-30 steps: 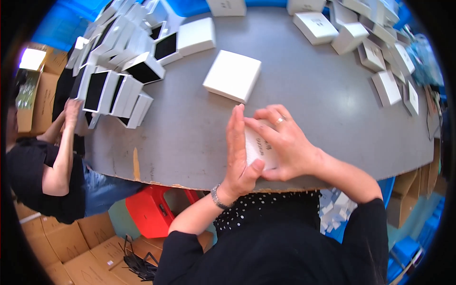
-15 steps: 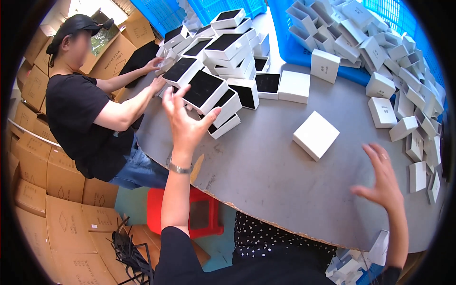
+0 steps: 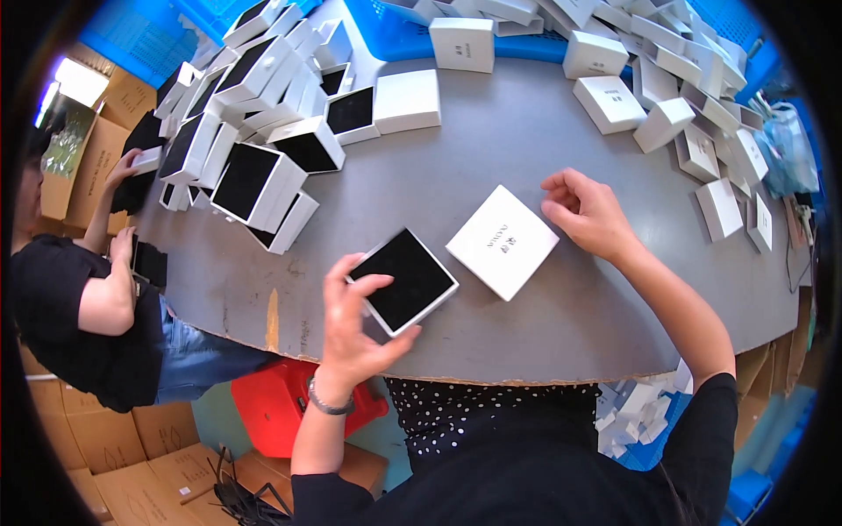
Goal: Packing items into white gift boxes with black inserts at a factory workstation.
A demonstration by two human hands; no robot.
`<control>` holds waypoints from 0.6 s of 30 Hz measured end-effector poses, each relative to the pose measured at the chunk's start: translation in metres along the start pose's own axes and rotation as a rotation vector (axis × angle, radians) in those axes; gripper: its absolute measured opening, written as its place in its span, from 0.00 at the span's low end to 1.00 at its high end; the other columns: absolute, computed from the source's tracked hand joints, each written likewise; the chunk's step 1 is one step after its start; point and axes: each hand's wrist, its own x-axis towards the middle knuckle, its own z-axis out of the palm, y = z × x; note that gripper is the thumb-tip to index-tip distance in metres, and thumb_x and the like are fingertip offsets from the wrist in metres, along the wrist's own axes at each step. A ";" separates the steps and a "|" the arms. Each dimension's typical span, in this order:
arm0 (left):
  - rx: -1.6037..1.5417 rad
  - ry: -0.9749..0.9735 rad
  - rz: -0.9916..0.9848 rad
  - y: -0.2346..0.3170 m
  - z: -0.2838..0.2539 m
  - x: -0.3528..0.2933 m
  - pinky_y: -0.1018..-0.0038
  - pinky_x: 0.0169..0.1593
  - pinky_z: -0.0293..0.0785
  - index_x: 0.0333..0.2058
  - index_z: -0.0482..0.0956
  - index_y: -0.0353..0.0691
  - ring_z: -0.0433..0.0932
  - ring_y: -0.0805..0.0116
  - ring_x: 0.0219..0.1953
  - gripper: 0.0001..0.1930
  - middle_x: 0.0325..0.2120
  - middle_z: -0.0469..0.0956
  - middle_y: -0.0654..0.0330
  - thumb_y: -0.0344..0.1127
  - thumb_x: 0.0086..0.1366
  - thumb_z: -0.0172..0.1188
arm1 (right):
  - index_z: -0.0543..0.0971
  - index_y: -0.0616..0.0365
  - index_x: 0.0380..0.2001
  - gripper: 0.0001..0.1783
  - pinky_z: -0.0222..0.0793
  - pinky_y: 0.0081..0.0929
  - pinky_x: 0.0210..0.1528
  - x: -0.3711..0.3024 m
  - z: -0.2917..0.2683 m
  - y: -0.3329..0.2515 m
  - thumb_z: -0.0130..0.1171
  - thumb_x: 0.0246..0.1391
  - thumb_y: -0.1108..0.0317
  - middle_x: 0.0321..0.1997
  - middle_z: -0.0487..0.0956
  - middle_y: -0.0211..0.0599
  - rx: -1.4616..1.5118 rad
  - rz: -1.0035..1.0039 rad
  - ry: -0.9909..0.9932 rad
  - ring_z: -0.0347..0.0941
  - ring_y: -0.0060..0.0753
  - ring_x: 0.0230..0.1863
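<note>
My left hand [image 3: 351,324] grips a small white tray-like box part with a black lining [image 3: 405,280] by its left side, with the fingers at its upper edge and the thumb across its lining. It is tilted over the table. Just to its right lies a flat white square box [image 3: 503,243] with small dark print on top. My right hand [image 3: 592,215] is at the right of that box, fingers loosely bent, thumb apart from them, holding nothing visible. Whether its fingertips touch the box I cannot tell.
White lined trays [image 3: 254,184] are piled on the grey table [image 3: 421,184] at the left. White sleeves [image 3: 610,103] spill from a blue crate [image 3: 377,35] at the back right. A co-worker [image 3: 83,289] handles pieces at the left. A red stool [image 3: 263,408] stands below the table's front edge.
My left hand has left the pile and come nearer, with a lined tray in it. The right hand has moved up and left beside the white box. The view has shifted rightward.
</note>
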 end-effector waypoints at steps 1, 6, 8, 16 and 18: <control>0.007 -0.052 -0.027 -0.001 0.012 -0.003 0.56 0.60 0.70 0.50 0.75 0.41 0.68 0.45 0.61 0.33 0.59 0.66 0.43 0.36 0.42 0.77 | 0.74 0.61 0.55 0.28 0.74 0.32 0.47 -0.001 0.000 0.004 0.63 0.59 0.53 0.47 0.82 0.45 -0.135 -0.051 0.024 0.77 0.34 0.43; -0.013 -0.036 -0.102 -0.004 0.021 0.001 0.56 0.59 0.71 0.50 0.74 0.43 0.68 0.43 0.60 0.33 0.57 0.66 0.43 0.32 0.41 0.76 | 0.66 0.62 0.65 0.53 0.63 0.49 0.65 -0.042 0.048 -0.027 0.72 0.41 0.41 0.67 0.66 0.60 -0.578 -0.456 0.073 0.66 0.64 0.63; 0.056 -0.013 -0.130 -0.007 0.020 0.003 0.55 0.59 0.71 0.49 0.74 0.43 0.68 0.45 0.60 0.32 0.56 0.66 0.45 0.32 0.41 0.75 | 0.67 0.61 0.66 0.52 0.63 0.50 0.65 -0.044 0.058 -0.035 0.71 0.41 0.43 0.68 0.65 0.61 -0.660 -0.405 0.009 0.66 0.66 0.62; -0.031 -0.024 -0.167 -0.009 0.018 -0.003 0.59 0.60 0.70 0.47 0.74 0.43 0.70 0.47 0.59 0.34 0.57 0.67 0.49 0.34 0.38 0.77 | 0.72 0.50 0.62 0.44 0.55 0.51 0.68 -0.045 0.049 -0.023 0.71 0.37 0.58 0.68 0.66 0.52 -0.486 -0.712 -0.163 0.62 0.59 0.66; -0.092 -0.115 -0.055 -0.004 0.028 -0.004 0.60 0.62 0.69 0.46 0.74 0.44 0.70 0.48 0.61 0.34 0.59 0.66 0.49 0.33 0.37 0.79 | 0.72 0.50 0.61 0.44 0.56 0.51 0.68 -0.036 0.055 -0.018 0.73 0.35 0.58 0.68 0.67 0.50 -0.437 -0.762 -0.180 0.62 0.58 0.66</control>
